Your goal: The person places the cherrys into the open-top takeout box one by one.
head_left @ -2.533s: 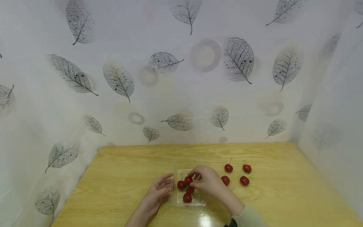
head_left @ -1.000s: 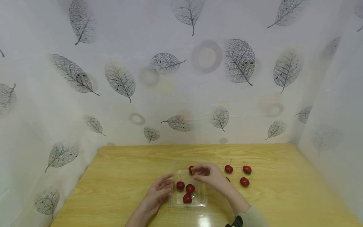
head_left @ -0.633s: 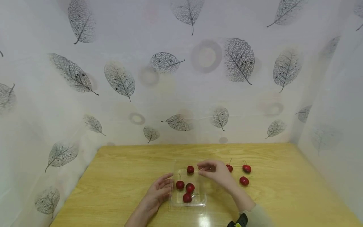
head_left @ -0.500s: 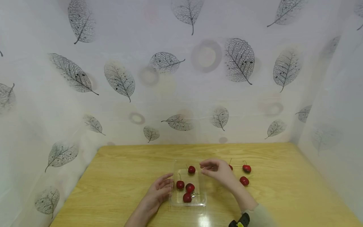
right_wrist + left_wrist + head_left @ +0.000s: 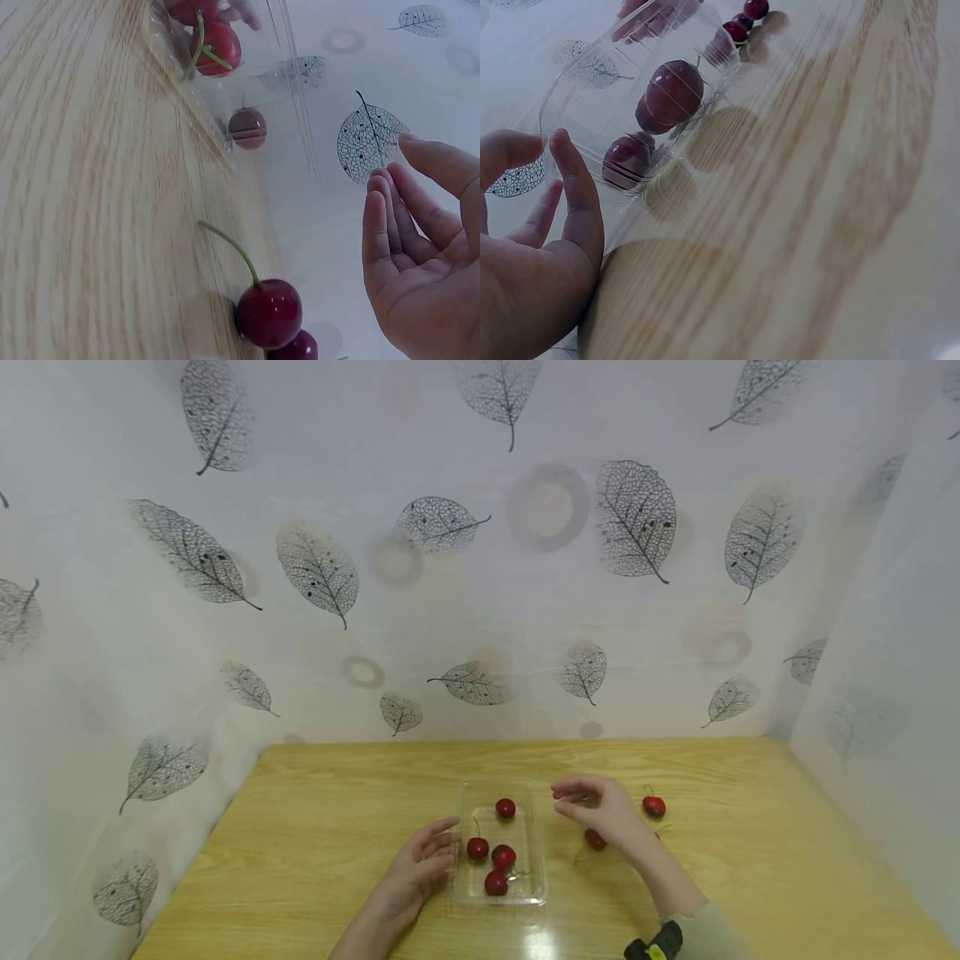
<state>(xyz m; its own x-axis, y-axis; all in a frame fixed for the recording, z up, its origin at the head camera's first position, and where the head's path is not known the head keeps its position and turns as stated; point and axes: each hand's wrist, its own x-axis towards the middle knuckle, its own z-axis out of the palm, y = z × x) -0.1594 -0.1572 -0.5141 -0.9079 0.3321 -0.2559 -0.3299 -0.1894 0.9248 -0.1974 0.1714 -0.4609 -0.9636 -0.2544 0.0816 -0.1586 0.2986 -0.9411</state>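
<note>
A clear plastic box (image 5: 537,860) holds several red cherries, one cherry (image 5: 506,808) alone near its far end and the others, such as this stemmed cherry (image 5: 477,849), nearer me. My left hand (image 5: 416,870) rests against the box's left wall, its fingers loosely extended; the left wrist view puts a fingertip at the rim. Raised to the right of the box, my right hand (image 5: 600,810) has nothing between thumb and fingers. Beneath it lies a loose cherry (image 5: 596,838) with a green stem. Another cherry (image 5: 653,807) sits farther right; the right hand and wrist hide others partly or wholly.
The wooden table (image 5: 337,810) meets a pale leaf-patterned sheet (image 5: 480,610) at its back edge, and the sheet also runs along both sides. A dark band (image 5: 654,942) circles the right wrist.
My right hand shifted a cherry toward the box's far end, let it go, then drew back to the right over the loose cherries. My left hand stayed at the box wall.
</note>
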